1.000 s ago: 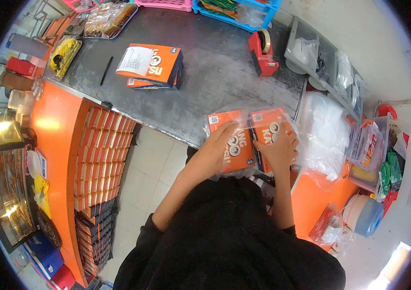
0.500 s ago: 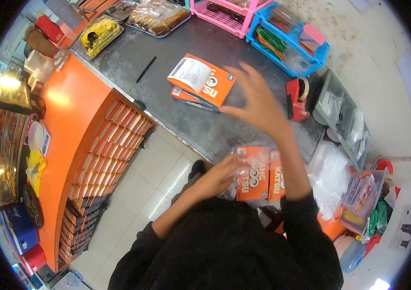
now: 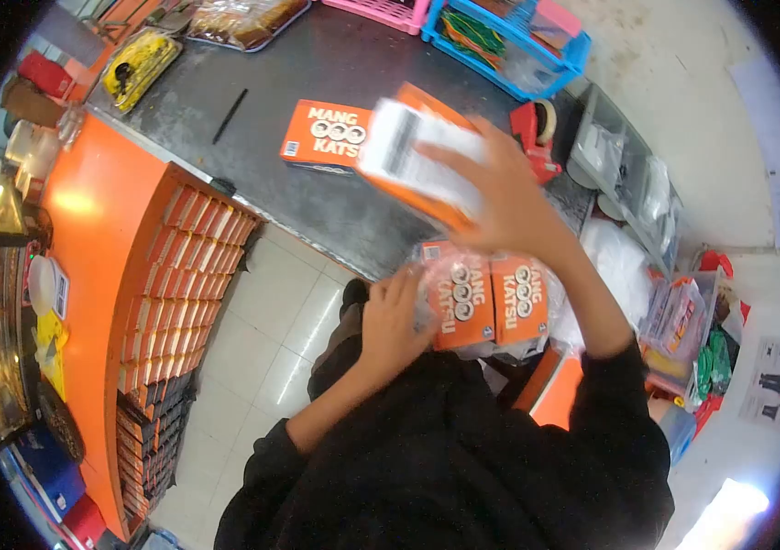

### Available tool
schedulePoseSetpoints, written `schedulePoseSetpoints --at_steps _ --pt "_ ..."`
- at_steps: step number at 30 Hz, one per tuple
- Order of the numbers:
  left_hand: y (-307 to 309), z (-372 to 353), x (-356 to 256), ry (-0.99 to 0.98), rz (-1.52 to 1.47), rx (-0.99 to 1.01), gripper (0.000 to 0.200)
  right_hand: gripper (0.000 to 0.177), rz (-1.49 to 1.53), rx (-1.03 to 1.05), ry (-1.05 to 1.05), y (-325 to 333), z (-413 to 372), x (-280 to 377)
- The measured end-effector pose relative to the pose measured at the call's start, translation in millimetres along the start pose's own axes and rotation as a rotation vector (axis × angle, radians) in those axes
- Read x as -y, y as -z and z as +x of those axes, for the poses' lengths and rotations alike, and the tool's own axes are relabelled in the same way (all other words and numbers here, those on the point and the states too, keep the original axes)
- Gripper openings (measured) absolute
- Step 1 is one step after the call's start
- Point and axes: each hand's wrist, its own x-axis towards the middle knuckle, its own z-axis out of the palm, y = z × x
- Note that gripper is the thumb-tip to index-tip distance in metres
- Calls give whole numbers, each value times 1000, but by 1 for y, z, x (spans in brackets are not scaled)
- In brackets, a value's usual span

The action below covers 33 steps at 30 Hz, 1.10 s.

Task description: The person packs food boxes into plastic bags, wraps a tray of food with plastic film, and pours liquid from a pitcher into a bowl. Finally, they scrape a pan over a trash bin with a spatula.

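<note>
An orange box with a white receipt on top [image 3: 408, 151] is raised over the counter, with my right hand [image 3: 509, 197] wrapped round its right side. Another orange box [image 3: 321, 133] lies on the dark counter to its left, partly covered by the raised one. Near my body, two orange boxes [image 3: 461, 298] stand side by side in a clear plastic bag [image 3: 544, 316]. My left hand [image 3: 395, 321] grips the left edge of that bag.
A black pen [image 3: 230, 115] and packed food trays [image 3: 141, 66] lie on the counter [image 3: 252, 174]. Along the back right are a blue basket [image 3: 509, 64], a red tape dispenser [image 3: 527, 137] and a grey organiser [image 3: 624, 156]. An orange shelf unit [image 3: 124, 229] stands left.
My right hand has closed on the receipt-topped box and lifted it off the lower box. The bagged boxes show more fully, and the whole view has shifted.
</note>
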Motion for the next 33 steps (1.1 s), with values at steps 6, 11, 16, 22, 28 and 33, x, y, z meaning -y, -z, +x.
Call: schedulePoseSetpoints --at_steps 6,11,16,22,28,33 --pt "-5 2 -15 97 -416 1 72 74 67 278 -432 29 -178 32" --pt "5 -28 -75 -138 -664 434 73 67 106 210 -665 -28 -189 52" --pt "8 -17 -96 -368 -803 501 77 65 761 -193 -742 -110 -155 66" --pt "27 -28 -51 235 -753 131 57 50 271 184 -382 -31 -138 60" --pt "65 -21 15 190 -687 704 21 46 91 359 -146 40 -16 4" --pt "62 -4 -5 35 -535 679 25 109 -105 409 -9 -150 140 -41"
